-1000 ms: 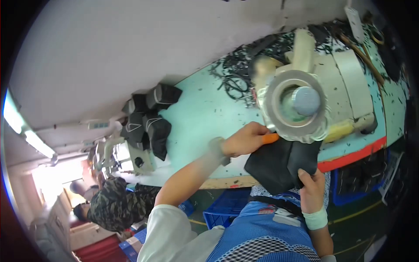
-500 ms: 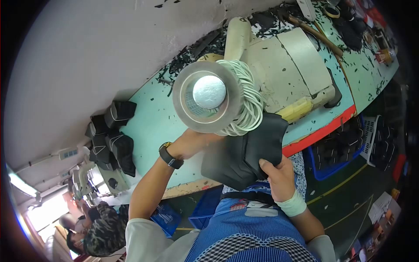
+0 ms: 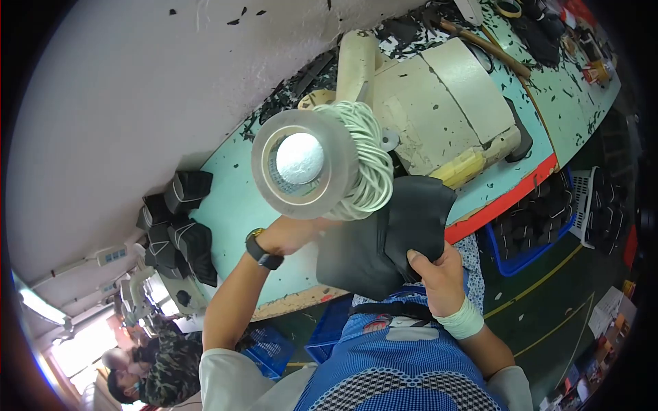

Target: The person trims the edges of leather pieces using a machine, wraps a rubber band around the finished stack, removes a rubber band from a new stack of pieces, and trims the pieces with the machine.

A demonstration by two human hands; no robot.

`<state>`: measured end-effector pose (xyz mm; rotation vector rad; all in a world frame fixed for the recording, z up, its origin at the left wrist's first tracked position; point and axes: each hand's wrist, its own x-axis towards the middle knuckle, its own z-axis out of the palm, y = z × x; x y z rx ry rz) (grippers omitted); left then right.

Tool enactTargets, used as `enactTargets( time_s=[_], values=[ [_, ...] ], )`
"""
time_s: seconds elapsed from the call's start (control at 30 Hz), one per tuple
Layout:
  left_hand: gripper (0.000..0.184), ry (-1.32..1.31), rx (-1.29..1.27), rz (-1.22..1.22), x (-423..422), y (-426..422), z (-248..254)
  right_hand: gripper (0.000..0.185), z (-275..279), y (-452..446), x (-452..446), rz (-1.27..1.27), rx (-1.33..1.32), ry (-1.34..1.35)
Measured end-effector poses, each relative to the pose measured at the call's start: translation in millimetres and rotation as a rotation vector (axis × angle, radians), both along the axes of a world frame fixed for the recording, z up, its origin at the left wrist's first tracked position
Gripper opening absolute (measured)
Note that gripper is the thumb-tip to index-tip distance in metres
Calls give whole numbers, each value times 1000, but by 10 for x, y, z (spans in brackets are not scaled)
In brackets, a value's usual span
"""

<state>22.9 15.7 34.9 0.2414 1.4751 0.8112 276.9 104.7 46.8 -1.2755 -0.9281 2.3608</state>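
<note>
A black leather-like piece (image 3: 356, 253) hangs over the table's front edge, in front of the sewing machine (image 3: 439, 103). My right hand (image 3: 442, 274), with a pale band at the wrist, pinches its lower right side, thumb on top. My left hand (image 3: 295, 233), wearing a watch, is at its upper left; the fingers are partly hidden under a tape roll (image 3: 301, 164) and blurred. Beside the roll, a coil of pale cord (image 3: 363, 157) stands over the machine's left end.
Black pieces with pale cord (image 3: 179, 229) are piled at the table's left end. Black scraps lie along the wall. Blue crates (image 3: 528, 264) stand below the table, a white basket (image 3: 581, 205) at right. A person in camouflage (image 3: 171, 370) sits at lower left.
The view has shifted, so the machine and tape roll appear further left. My left hand has moved down the piece's left side. My right hand keeps its hold on the piece.
</note>
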Motion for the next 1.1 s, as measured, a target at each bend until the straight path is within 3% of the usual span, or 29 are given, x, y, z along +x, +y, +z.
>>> enactTargets(
  time_s=[0.07, 0.13, 0.2, 0.27, 0.3, 0.43, 0.57, 0.63, 0.7, 0.77, 0.83, 0.9, 0.97, 1.03, 1.1],
  values=[
    [33, 31, 39, -84, -24, -97, -109, 27, 4, 4, -3, -11, 8, 8],
    [16, -201, 212, 23, -16, -95, -18, 27, 12, 35, 10, -42, 25, 9],
    [16, -87, 208, -71, -16, -65, 21, 28, 16, 27, 11, -24, 36, 14],
    [28, -9, -5, -48, -15, -40, -101, 28, 14, 7, 2, -12, 41, 9],
    [28, 53, 49, -75, -12, -45, -104, 29, 14, 8, -2, -7, 53, 4],
    [19, -142, 151, 61, 80, -18, 36, 31, 7, 27, 39, -29, 76, -2],
    [28, 237, 101, -163, -10, -108, -230, 33, -8, -10, -12, -33, 99, -5],
    [20, -98, 174, 72, 87, -50, -20, 34, 8, 19, 15, -76, 117, -16],
    [20, -134, 199, 119, 71, -20, -15, 35, 20, 29, 41, -25, 124, -17],
    [35, 125, -61, -203, -38, -20, -127, 35, 12, -7, 9, -23, 119, -15],
    [37, 218, -26, -217, 36, -8, -62, 35, 9, -5, -9, -35, 120, -8],
    [20, -176, 128, 125, 77, -58, 21, 38, 9, 28, 20, -78, 173, 5],
    [20, -133, 188, 1, 19, -58, -32, 39, -27, 15, 48, -43, 208, -27],
    [37, 75, -71, -196, -46, -12, -131, 41, -43, -11, 30, 8, 240, -44],
    [40, 141, -41, -198, 14, -12, -54, 45, -27, -7, 2, -59, 239, 14]
  ],
)
